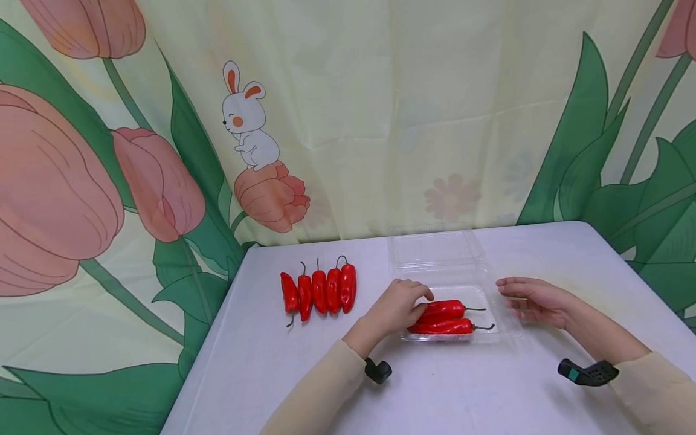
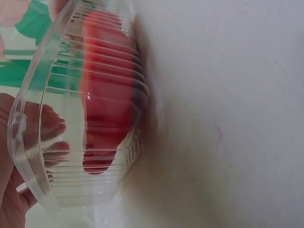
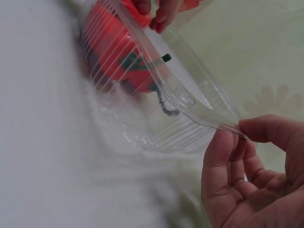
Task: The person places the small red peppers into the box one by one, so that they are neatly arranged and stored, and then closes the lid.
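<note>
A clear plastic box (image 1: 492,329) has two red peppers (image 1: 447,327) lying in it, stems pointing right. My left hand (image 1: 399,305) has its bent fingers and thumb about the left end of the farther pepper (image 1: 448,309); the fingertips are partly hidden. At the box's right side is my right hand (image 1: 535,300); the right wrist view shows its thumb and fingers (image 3: 266,128) pinching the clear rim (image 3: 190,109). Through the clear wall (image 2: 61,180) the left wrist view shows a pepper (image 2: 107,85) in the box.
Several red peppers (image 1: 333,290) lie in a row on the white-covered table (image 1: 244,386), left of the box. The box's clear lid (image 1: 435,249) lies open behind it, near the table's back edge. A printed curtain (image 1: 380,121) hangs behind the table.
</note>
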Demonstrator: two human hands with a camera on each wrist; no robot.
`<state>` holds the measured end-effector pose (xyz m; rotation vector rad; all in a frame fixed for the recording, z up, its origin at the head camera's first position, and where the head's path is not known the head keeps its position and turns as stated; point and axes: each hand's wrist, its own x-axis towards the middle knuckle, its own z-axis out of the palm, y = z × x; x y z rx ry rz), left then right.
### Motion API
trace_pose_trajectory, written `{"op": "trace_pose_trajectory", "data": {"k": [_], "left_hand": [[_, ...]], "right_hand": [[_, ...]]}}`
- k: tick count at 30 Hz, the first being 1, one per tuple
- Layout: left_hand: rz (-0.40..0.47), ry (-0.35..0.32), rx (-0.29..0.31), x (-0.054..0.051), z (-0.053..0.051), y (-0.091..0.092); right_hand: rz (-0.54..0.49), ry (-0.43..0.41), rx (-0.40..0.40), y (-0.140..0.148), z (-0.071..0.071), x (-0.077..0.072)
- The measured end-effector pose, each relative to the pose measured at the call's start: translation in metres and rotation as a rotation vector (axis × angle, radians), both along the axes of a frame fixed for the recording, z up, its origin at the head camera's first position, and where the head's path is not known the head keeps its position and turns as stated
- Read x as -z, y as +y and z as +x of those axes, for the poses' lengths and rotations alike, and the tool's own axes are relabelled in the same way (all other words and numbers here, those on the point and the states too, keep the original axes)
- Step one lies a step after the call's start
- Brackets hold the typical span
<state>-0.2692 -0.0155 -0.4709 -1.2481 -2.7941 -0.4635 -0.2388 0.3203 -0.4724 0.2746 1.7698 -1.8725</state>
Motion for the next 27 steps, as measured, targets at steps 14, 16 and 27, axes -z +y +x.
{"op": "trace_pose_trajectory", "data": {"k": [14, 16, 27], "left_hand": [[0.069, 0.003, -0.037, -0.004, -0.001, -0.008], [0.076, 0.018, -0.036, -0.004, -0.001, -0.009], [0.142, 0.006, -0.059, -0.001, -0.002, -0.018]], "right_hand": [[0.003, 0.001, -0.006, 0.001, 0.001, 0.0], [0.012, 0.002, -0.009, 0.002, 0.0, 0.0], [0.024, 0.006, -0.017, 0.0, -0.002, 0.0]]}}
